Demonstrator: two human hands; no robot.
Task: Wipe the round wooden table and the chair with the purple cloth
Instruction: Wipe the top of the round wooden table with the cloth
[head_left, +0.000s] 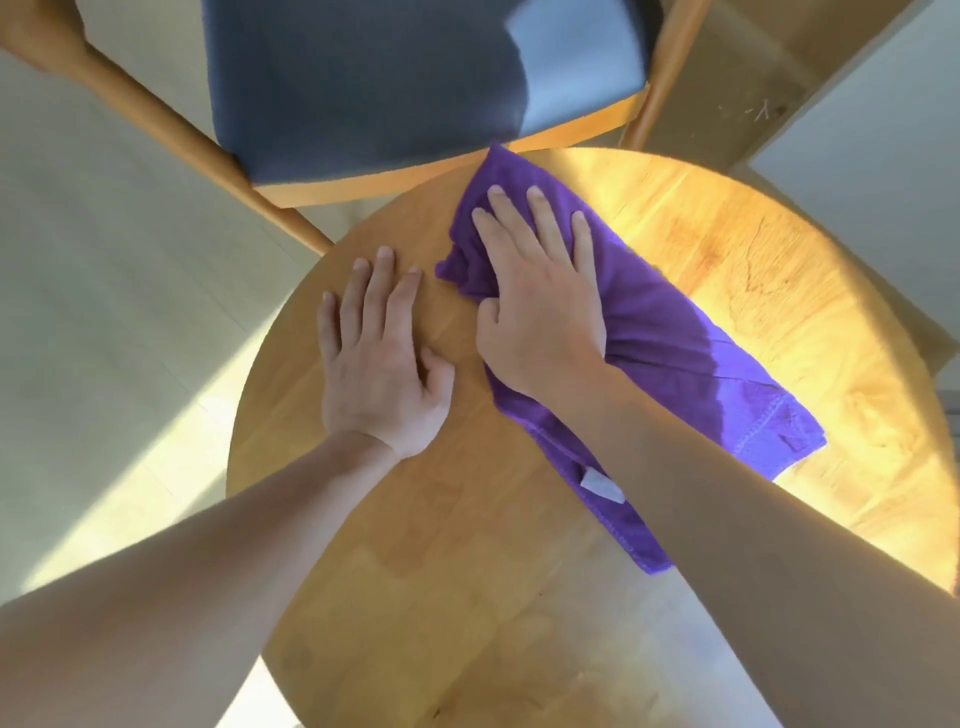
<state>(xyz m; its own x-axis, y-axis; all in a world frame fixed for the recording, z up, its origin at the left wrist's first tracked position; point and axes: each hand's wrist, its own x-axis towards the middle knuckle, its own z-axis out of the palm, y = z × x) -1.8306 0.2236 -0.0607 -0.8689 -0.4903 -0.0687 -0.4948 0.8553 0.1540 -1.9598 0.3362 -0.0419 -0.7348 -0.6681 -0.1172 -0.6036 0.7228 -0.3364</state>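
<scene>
Right hand (535, 291) pressing flat on cloth (670, 353), whose long axis trails back along our forearm; left hand (379, 358), open, rests just beside on table (779, 291); chair (363, 93) lies beyond our fingertips

Round wooden table (519, 597) bears purple cloth (675, 353).

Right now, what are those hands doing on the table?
A person is wiping the round wooden table. The right hand lies flat on the purple cloth, fingers spread, pressing it down near the table's far edge. The left hand rests flat on the bare wood beside it. The chair with its dark seat stands just beyond the table, with no hand on it.
</scene>
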